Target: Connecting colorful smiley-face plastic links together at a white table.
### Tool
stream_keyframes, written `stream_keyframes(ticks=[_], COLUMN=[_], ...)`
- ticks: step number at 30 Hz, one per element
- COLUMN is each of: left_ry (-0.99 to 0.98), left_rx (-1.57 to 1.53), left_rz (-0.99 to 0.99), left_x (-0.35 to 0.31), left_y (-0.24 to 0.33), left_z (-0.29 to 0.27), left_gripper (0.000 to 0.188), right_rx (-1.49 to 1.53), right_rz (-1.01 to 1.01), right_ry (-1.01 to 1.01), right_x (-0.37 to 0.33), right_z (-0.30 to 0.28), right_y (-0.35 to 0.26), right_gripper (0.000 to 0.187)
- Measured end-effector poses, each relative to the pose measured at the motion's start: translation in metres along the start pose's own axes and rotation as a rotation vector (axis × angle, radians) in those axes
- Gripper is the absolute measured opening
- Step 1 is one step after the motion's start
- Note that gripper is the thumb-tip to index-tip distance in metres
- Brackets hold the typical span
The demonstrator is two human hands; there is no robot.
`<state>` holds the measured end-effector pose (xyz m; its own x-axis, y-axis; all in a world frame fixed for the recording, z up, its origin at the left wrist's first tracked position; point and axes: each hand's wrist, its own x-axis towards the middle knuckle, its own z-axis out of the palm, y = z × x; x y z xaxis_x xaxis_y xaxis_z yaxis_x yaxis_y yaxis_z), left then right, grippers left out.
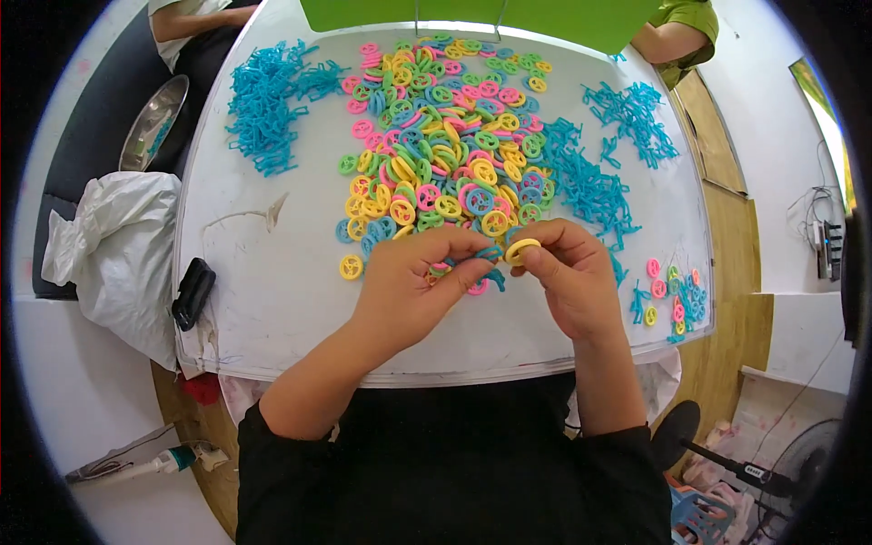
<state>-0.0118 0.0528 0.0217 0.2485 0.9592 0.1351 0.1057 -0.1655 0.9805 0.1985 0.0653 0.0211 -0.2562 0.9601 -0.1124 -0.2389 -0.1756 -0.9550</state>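
Note:
Above the near part of the white table, my left hand [409,286] is closed on a small blue plastic piece [491,255]; the fingers cover part of it. Close beside it, my right hand [568,277] pinches a yellow plastic wheel [521,252] between thumb and fingers. The wheel and the blue piece are almost together; whether they touch I cannot tell. Just beyond my hands spreads a large heap of spoked plastic wheels [445,136] in pink, yellow, green and blue. A single yellow wheel [351,267] lies left of my left hand.
Blue plastic pieces lie in piles at the far left [263,104], right of the wheels [589,186] and far right [636,118]. Wheels joined with blue pieces [679,300] sit near the right edge. A black case [193,293] rests at the left edge. Two other people sit across the table.

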Motion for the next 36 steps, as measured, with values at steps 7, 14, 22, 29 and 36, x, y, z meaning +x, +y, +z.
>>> stream_keyframes(ticks=[7, 14, 22, 29, 36], left_ry=[0.011, 0.089, 0.172, 0.124, 0.102], left_rx=[-0.028, -0.043, 0.397, 0.223, 0.199], left_rz=[-0.04, 0.014, 0.38, 0.305, 0.293], left_x=[0.002, -0.001, -0.001, 0.002, 0.001], left_y=[0.008, -0.001, -0.001, -0.01, -0.003], left_z=[0.003, 0.008, 0.014, 0.011, 0.005], left_gripper=[0.017, 0.02, 0.019, 0.016, 0.015], right_rx=[0.236, 0.197, 0.167, -0.105, -0.231], right_rz=[0.06, -0.004, -0.022, -0.24, -0.328], right_ry=[-0.088, 0.039, 0.138, 0.126, 0.05], right_x=[0.004, 0.003, -0.002, -0.006, -0.018], right_z=[0.003, 0.019, 0.024, 0.021, 0.023], right_y=[0.006, 0.011, 0.013, 0.005, 0.006], right_gripper=[0.014, 0.011, 0.014, 0.025, 0.04])
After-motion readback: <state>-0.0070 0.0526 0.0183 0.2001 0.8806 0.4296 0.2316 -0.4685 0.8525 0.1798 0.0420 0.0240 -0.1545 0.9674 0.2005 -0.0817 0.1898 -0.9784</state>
